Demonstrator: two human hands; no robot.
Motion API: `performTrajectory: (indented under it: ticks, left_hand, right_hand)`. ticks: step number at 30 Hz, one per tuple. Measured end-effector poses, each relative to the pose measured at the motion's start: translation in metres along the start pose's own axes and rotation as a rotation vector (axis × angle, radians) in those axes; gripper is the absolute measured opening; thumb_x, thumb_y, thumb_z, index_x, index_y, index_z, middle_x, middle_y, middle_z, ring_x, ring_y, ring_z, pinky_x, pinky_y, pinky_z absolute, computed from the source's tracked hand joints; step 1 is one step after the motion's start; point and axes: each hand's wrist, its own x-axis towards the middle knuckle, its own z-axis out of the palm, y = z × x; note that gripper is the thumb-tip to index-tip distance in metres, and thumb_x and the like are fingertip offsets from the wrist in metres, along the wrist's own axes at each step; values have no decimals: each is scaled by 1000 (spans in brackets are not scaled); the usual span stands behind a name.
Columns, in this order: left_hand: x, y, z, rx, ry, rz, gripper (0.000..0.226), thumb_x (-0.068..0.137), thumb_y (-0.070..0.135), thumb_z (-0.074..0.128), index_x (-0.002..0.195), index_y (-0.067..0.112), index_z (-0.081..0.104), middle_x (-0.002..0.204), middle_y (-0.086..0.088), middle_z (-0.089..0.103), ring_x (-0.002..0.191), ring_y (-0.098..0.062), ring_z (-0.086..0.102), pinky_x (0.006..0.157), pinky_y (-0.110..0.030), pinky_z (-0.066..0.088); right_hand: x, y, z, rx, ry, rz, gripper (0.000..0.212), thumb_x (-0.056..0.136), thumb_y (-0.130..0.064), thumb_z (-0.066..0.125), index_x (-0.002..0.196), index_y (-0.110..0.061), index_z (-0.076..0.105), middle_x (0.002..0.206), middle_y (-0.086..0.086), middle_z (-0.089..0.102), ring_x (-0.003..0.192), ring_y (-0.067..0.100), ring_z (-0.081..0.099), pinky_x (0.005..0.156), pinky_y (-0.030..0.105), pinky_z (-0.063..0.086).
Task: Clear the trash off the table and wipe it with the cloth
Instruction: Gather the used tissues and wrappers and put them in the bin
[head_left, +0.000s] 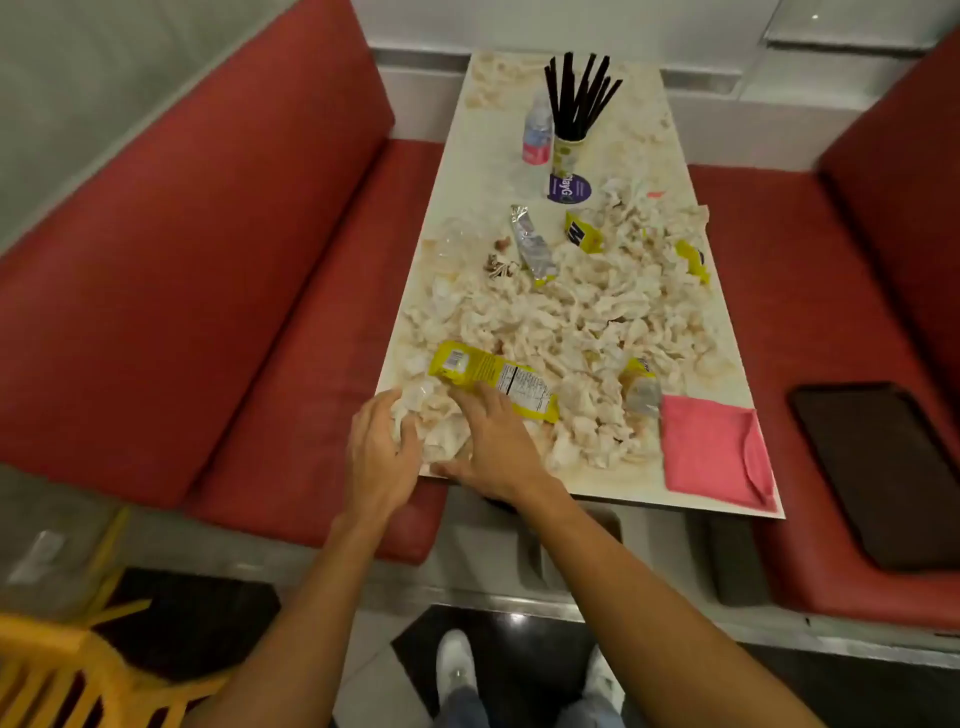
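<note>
A long white table (488, 156) is strewn with crumpled paper napkins (571, 312). A yellow snack wrapper (488, 374) lies on them near the front left. My left hand (382, 447) cups a wad of napkins at the near left corner, its fingers curved round it. My right hand (498, 447) lies over the same wad, fingers spread and touching the yellow wrapper's edge. A folded pink cloth (711, 447) rests at the near right corner, away from both hands.
Farther back are a silver wrapper (530, 244), other yellow wrappers (582, 231), clear plastic (457, 236), a water bottle (537, 130) and a cup of black straws (569, 150). Red benches (260, 312) flank the table; a dark flat thing (883, 467) lies on the right one. A yellow frame (62, 675) stands bottom left.
</note>
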Motion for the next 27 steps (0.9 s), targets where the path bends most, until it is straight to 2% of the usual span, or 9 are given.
performTrajectory:
  ticks: [3,6,12,14,17,18,20,23,27]
  left_hand:
    - [3,-9,-2,-7,1,-35,35,103,14,56,137,10,62,139,-1,62,128,-17,51,106,-21,35]
    - [5,-15,0,-22,-26,-72,35,103,13,57,137,11,62,139,0,62,129,-16,51,106,-17,31]
    - [10,-24,5,-98,-6,-99,34,102,17,57,135,13,64,135,3,63,128,-16,54,104,-12,31]
    - [13,-24,5,-123,-1,-111,34,102,16,57,135,13,64,135,3,62,128,-16,55,105,-15,33]
    - [17,-23,1,-177,49,-114,36,100,26,53,131,15,66,131,7,63,125,-14,57,106,-22,40]
    - [17,-22,0,-214,70,-122,36,99,29,52,129,17,68,129,10,64,122,-13,59,105,-26,44]
    - [18,-15,-3,-341,71,-179,35,100,36,51,126,21,70,124,12,68,114,-9,64,99,-31,51]
    - [21,-8,-5,-590,10,-309,38,101,47,49,120,23,71,112,7,76,106,-11,69,93,-33,54]
    - [35,1,-11,-872,181,-508,27,103,39,61,117,15,63,101,-10,80,103,-32,75,96,-51,58]
  right_hand:
    - [11,-5,13,-155,-8,30,101,70,-67,82,154,-27,44,153,13,39,139,36,35,113,53,39]
    - [13,-8,25,-188,18,27,83,73,-60,82,144,-26,55,140,13,49,131,37,42,107,52,43]
    - [18,-11,39,99,135,68,57,72,-40,89,120,-20,64,120,10,48,122,33,45,101,47,48]
    - [20,-11,41,181,138,101,54,72,-37,92,117,-21,65,118,7,47,120,29,45,101,38,46]
    - [18,-14,37,300,216,139,53,73,-41,93,117,-25,68,118,4,51,115,20,49,92,9,35]
    - [18,-18,34,349,251,155,52,73,-44,93,116,-27,68,117,3,53,113,17,51,90,5,33]
    - [18,-30,32,448,306,170,51,73,-50,92,113,-30,68,114,-6,59,113,14,54,93,11,40]
    - [20,-51,34,577,309,227,47,74,-56,87,111,-34,69,113,-15,67,111,12,63,91,37,55]
    - [20,-66,33,714,151,271,34,91,-38,78,124,-31,73,107,-11,76,93,9,73,85,36,61]
